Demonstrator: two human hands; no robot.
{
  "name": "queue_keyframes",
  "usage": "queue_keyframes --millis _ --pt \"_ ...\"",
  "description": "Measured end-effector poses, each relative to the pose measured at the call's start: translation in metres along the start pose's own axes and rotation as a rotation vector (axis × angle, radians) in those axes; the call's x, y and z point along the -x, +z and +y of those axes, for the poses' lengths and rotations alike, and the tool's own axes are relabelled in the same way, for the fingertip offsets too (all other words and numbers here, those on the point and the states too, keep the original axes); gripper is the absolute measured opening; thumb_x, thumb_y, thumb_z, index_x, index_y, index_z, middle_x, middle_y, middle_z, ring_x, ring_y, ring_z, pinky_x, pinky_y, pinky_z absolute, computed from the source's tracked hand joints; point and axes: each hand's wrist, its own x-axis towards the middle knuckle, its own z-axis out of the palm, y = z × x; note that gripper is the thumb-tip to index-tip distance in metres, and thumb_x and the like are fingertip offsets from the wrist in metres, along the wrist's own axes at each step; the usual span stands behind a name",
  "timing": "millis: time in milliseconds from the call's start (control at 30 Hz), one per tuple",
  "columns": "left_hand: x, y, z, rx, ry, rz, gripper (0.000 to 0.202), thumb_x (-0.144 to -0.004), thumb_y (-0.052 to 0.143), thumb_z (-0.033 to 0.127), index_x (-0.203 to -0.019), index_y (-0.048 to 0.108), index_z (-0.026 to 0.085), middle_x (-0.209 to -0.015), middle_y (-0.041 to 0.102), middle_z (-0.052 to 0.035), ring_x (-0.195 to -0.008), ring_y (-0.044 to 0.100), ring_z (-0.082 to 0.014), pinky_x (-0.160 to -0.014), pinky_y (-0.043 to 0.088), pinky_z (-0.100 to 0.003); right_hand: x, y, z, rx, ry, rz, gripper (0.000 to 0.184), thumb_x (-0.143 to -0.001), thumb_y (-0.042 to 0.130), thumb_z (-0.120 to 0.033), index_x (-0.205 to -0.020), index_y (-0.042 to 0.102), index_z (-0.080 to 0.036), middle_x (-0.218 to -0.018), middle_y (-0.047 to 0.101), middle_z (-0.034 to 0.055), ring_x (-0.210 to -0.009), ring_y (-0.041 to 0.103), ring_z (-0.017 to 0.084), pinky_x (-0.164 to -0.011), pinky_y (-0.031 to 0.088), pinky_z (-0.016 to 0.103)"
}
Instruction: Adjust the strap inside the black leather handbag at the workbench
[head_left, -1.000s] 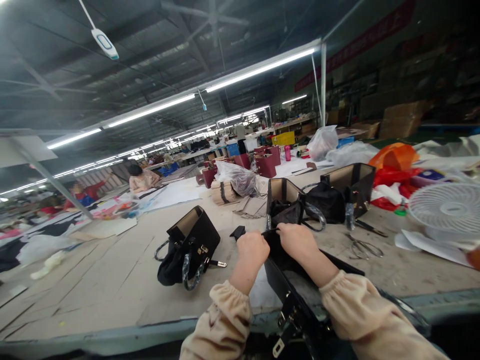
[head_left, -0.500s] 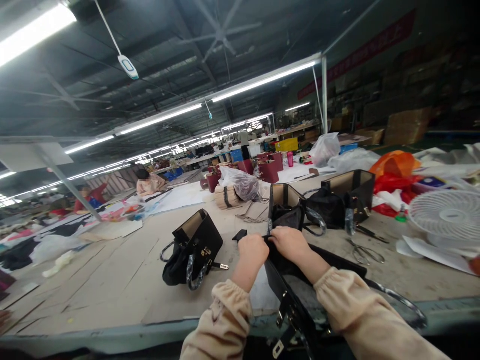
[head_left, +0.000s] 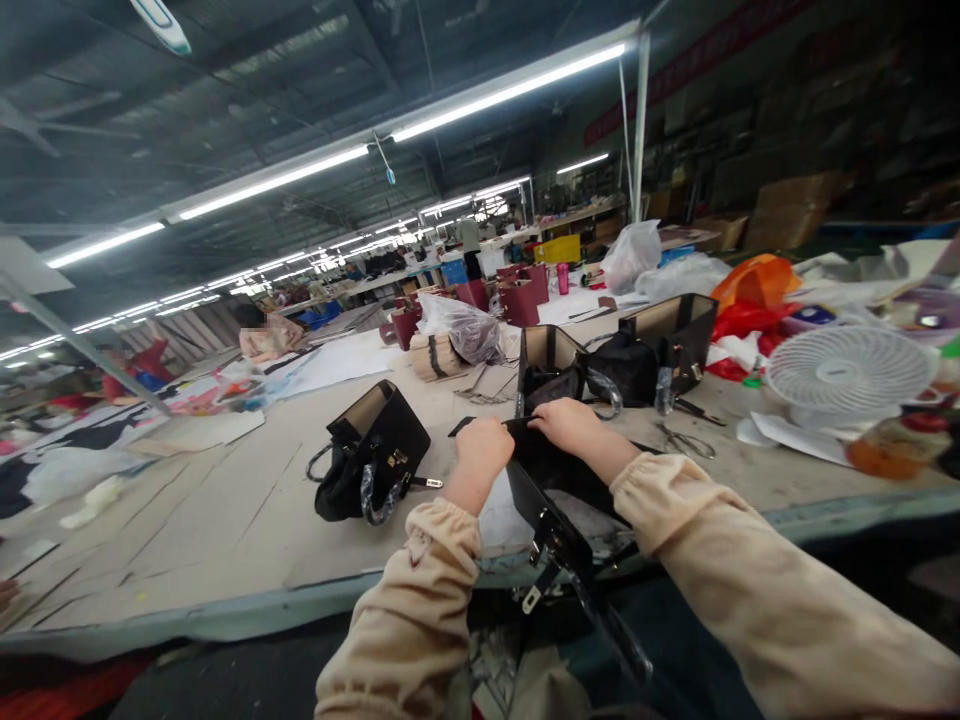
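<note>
Both my hands grip the upper edge of a black handbag that lies tipped over the table's near edge, its metal clasp and a wrapped handle hanging towards me. My left hand is closed on the edge at the left, and my right hand pinches it a little further right. The bag's far side is partly hidden by my right forearm. Left of my hands stands another black handbag with a beige lining and a plastic-wrapped handle. Two more black handbags, one open and one wider, stand just beyond my hands.
Scissors lie right of my hands, near a white fan and a jar of orange liquid. Dark red bag pieces and a clear plastic bag are further back. A co-worker sits at the far left.
The whole view has tilted downward, so everything sits higher in the picture. Both hands keep their hold on the handbag's edge, and the bag's handle now hangs lower over the table edge.
</note>
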Motion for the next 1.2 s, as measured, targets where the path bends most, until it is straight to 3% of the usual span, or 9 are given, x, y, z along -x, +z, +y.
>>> queue_keyframes --millis 133,333,467,600,667,767,900,1067,1200 --pt "0.000 0.000 0.002 0.007 0.008 -0.006 0.035 -0.084 0.038 0.030 -0.090 0.068 0.014 -0.091 0.068 -0.0141 -0.090 0.063 -0.0245 -0.076 0.047 -0.034 0.007 -0.002 0.002 0.037 0.032 0.001 0.041 -0.087 0.036 -0.040 -0.091 0.066 -0.013 -0.090 0.064 0.0134 -0.090 0.059 0.022 -0.078 0.043 0.029" --pt "-0.002 0.001 0.005 -0.006 -0.002 0.005 0.035 -0.083 0.037 0.028 -0.090 0.069 0.014 -0.090 0.068 -0.0137 -0.088 0.063 -0.0233 -0.075 0.048 -0.032 0.006 -0.004 -0.009 0.042 0.063 -0.002 0.040 -0.087 0.034 -0.037 -0.095 0.065 -0.012 -0.094 0.063 0.0144 -0.093 0.058 0.023 -0.079 0.043 0.030" --pt "-0.001 -0.002 0.000 0.002 0.001 -0.012 0.035 -0.083 0.038 0.030 -0.089 0.069 0.015 -0.090 0.068 -0.0126 -0.087 0.064 -0.0222 -0.075 0.049 -0.031 0.010 -0.013 0.011 0.000 0.017 -0.117 0.040 -0.084 0.040 -0.046 -0.092 0.066 -0.017 -0.091 0.064 0.0099 -0.086 0.060 0.020 -0.071 0.044 0.026" --pt "0.002 -0.001 -0.008 -0.003 -0.022 0.009 0.036 -0.083 0.038 0.029 -0.089 0.069 0.014 -0.089 0.068 -0.0131 -0.087 0.064 -0.0233 -0.075 0.049 -0.032 0.040 -0.026 0.057 -0.073 -0.063 -0.246 0.033 -0.078 0.051 -0.043 -0.102 0.064 -0.023 -0.095 0.064 0.0042 -0.084 0.059 0.016 -0.069 0.041 0.023" --pt "0.003 0.000 -0.010 0.001 -0.019 0.021 0.036 -0.082 0.038 0.029 -0.089 0.070 0.013 -0.088 0.068 -0.0134 -0.088 0.064 -0.0250 -0.074 0.049 -0.033 0.064 -0.030 0.079 -0.054 -0.024 -0.304 0.033 -0.074 0.055 -0.041 -0.099 0.065 -0.022 -0.090 0.065 0.0046 -0.081 0.059 0.017 -0.068 0.040 0.023" --pt "0.003 0.001 -0.009 0.008 -0.005 0.027 0.037 -0.082 0.037 0.031 -0.089 0.069 0.014 -0.088 0.068 -0.0136 -0.088 0.064 -0.0265 -0.073 0.049 -0.035 0.099 -0.027 0.102 -0.054 0.105 -0.290 0.037 -0.075 0.052 -0.051 -0.087 0.068 -0.020 -0.079 0.064 0.0062 -0.073 0.058 0.018 -0.062 0.039 0.025" --pt "0.001 -0.002 -0.005 -0.004 -0.015 0.008 0.037 -0.083 0.037 0.032 -0.090 0.069 0.015 -0.089 0.069 -0.0128 -0.087 0.064 -0.0258 -0.072 0.049 -0.034 0.132 -0.010 0.116 -0.136 0.173 -0.166 0.049 -0.081 0.039 -0.060 -0.078 0.065 -0.018 -0.074 0.063 0.0058 -0.069 0.057 0.018 -0.062 0.039 0.027" --pt "0.001 0.000 -0.006 -0.026 -0.023 0.004 0.037 -0.083 0.035 0.033 -0.091 0.068 0.017 -0.089 0.069 -0.0113 -0.087 0.064 -0.0236 -0.072 0.047 -0.032 0.156 0.014 0.127 -0.366 0.204 -0.111 0.048 -0.079 0.048 -0.053 -0.113 0.059 -0.020 -0.105 0.062 0.0052 -0.095 0.056 0.017 -0.083 0.040 0.025" --pt "0.003 0.004 -0.015 -0.003 -0.040 0.009 0.039 -0.085 0.033 0.037 -0.086 0.067 0.019 -0.089 0.069 -0.0095 -0.086 0.063 -0.0221 -0.071 0.045 -0.029 0.172 0.019 0.122 -0.592 0.264 -0.125 0.043 -0.082 0.043 -0.053 -0.095 0.063 -0.017 -0.075 0.061 0.0024 -0.070 0.055 0.014 -0.067 0.040 0.024"
